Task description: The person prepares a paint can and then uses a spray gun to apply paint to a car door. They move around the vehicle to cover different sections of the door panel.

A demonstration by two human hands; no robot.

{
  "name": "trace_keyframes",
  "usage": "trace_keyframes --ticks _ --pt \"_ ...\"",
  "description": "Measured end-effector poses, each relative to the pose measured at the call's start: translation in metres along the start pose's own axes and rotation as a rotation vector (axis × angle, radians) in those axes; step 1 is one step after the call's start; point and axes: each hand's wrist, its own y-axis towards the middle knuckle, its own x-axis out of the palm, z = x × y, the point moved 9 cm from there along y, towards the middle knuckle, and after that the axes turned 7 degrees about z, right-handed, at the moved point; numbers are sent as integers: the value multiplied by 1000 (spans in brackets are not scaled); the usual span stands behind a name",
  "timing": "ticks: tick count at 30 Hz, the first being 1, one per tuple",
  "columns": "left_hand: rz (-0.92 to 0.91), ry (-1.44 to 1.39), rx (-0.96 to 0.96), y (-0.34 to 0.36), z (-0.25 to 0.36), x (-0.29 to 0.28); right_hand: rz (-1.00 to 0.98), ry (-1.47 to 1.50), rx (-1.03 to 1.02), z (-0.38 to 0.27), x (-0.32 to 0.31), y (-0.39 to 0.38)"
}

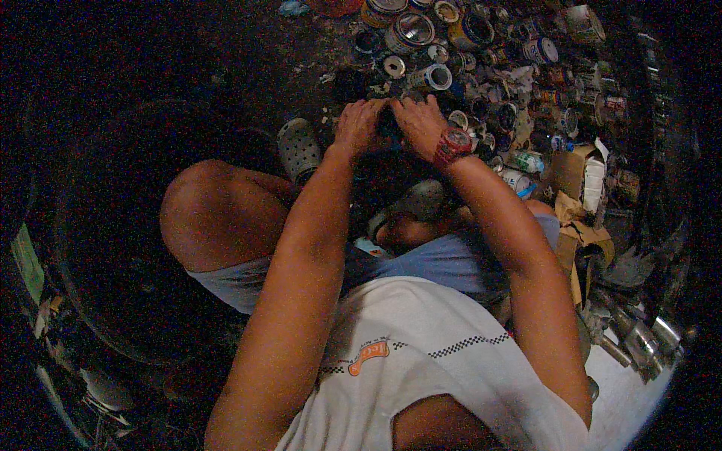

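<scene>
Out in front of my body, both arms reach forward with the hands close together. My left hand (359,125) has its fingers curled down over a dark thing (388,126), and my right hand (418,122) bends over it from the other side. That thing lies in deep shadow between the two hands, so its kind and shape cannot be made out. A red watch (453,146) is on my right wrist. Just beyond the right hand lies an open tin can (431,77) on its side.
Many used paint cans (410,31) crowd the floor ahead and to the right. A torn cardboard box (575,177) stands at my right, with shiny metal cylinders (643,349) nearer. My grey clogs (298,149) are near the hands. A large dark round form (113,233) fills the left.
</scene>
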Motion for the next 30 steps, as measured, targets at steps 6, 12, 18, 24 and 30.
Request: trace_keyframes --ticks 6,12,18,24,30 --pt "44 76 26 -4 -21 20 -24 -12 -14 -6 0 8" --pt "8 55 3 -8 -11 12 7 -85 -30 -7 1 12" --pt "40 9 6 -11 -12 11 -18 -88 -5 -3 5 17" --pt "-6 49 23 -4 9 -7 -122 -109 16 2 -15 15" --pt "47 35 24 -5 12 -20 -147 -75 -40 2 -35 21"
